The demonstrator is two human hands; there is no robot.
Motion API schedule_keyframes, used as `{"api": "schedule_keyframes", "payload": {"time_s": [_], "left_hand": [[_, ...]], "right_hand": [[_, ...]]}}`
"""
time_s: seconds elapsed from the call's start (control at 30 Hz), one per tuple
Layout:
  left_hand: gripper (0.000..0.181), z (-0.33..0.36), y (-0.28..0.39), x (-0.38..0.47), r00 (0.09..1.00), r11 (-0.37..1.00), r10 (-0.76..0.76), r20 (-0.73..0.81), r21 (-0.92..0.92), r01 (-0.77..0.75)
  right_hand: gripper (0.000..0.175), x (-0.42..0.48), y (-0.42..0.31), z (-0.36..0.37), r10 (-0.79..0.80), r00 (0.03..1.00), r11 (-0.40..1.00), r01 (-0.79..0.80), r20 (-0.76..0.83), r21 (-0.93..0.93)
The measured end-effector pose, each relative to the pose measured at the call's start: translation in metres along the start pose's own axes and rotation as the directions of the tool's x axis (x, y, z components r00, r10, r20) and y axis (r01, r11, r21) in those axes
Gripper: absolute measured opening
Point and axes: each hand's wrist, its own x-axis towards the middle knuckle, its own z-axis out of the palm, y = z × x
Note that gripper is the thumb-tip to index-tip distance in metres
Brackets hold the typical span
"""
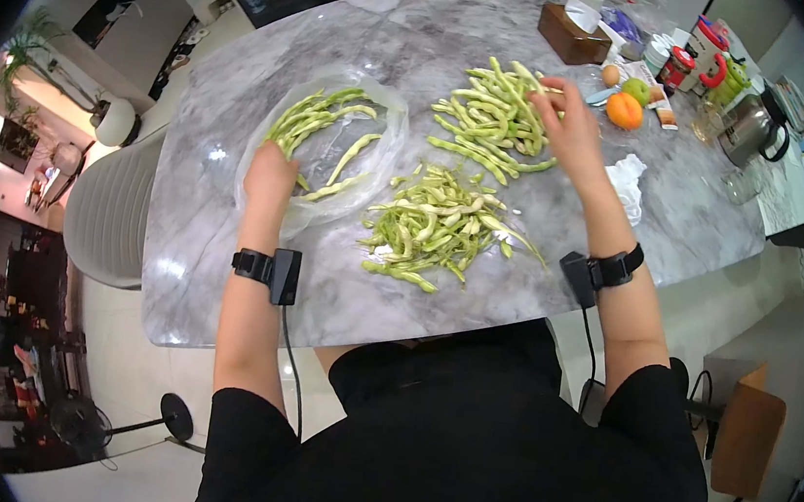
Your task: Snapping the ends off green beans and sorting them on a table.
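Note:
My left hand (pixel 270 175) reaches into a clear plastic bag (pixel 393 121) spread on the table. It rests at the lower end of a bunch of long green beans (pixel 313 115); its fingers are hidden, so a grip cannot be made out. Two more beans lie apart in the bag. At the far side of a pile of whole green beans (pixel 493 114), my right hand (pixel 573 126) has thumb and fingers pinched on the end of one pale bean (pixel 527 77). Nearer to me is a heap of shorter bean pieces and trimmings (pixel 442 218).
On the marble-patterned table (pixel 210 260), a crumpled white tissue (pixel 625 186) lies right of my right wrist. Further right are an orange fruit (pixel 624 110), a green fruit (pixel 635 91), an egg (pixel 611 75), glasses and a steel jug (pixel 753 130). A tissue box (pixel 573 37) stands behind.

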Motion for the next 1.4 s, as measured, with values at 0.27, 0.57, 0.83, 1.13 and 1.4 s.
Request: {"api": "schedule_keyframes", "payload": {"time_s": [0.27, 0.57, 0.83, 1.13, 1.4], "left_hand": [[0.024, -0.031, 0.014, -0.033, 0.981, 0.833, 0.012, -0.192, -0.540, -0.116], [0.027, -0.099, 0.090, -0.110, 0.789, 0.521, 0.407, -0.461, -0.592, -0.615], [0.029, -0.099, 0.101, -0.125, 0.739, 0.510, 0.448, -0.504, -0.535, -0.674], [0.016, -0.086, 0.112, -0.143, 0.930, 0.068, 0.297, -0.216, -0.967, -0.246], [0.018, -0.067, 0.111, -0.133, 0.991, -0.626, 0.133, -0.030, -0.778, 0.061]], "right_hand": [[0.041, -0.019, -0.043, 0.032, -0.412, 0.903, 0.817, 0.424, 0.119, -0.392], [0.031, -0.049, -0.143, 0.056, -0.387, 0.879, 0.906, 0.307, 0.279, 0.291], [0.013, -0.065, -0.151, 0.050, -0.423, 0.854, 0.901, 0.363, 0.302, 0.237], [0.011, -0.083, -0.139, 0.060, -0.142, 0.903, 0.634, -0.232, 0.406, 0.737], [0.010, -0.083, -0.140, 0.065, -0.066, 0.901, 0.619, -0.301, 0.430, 0.726]]}}
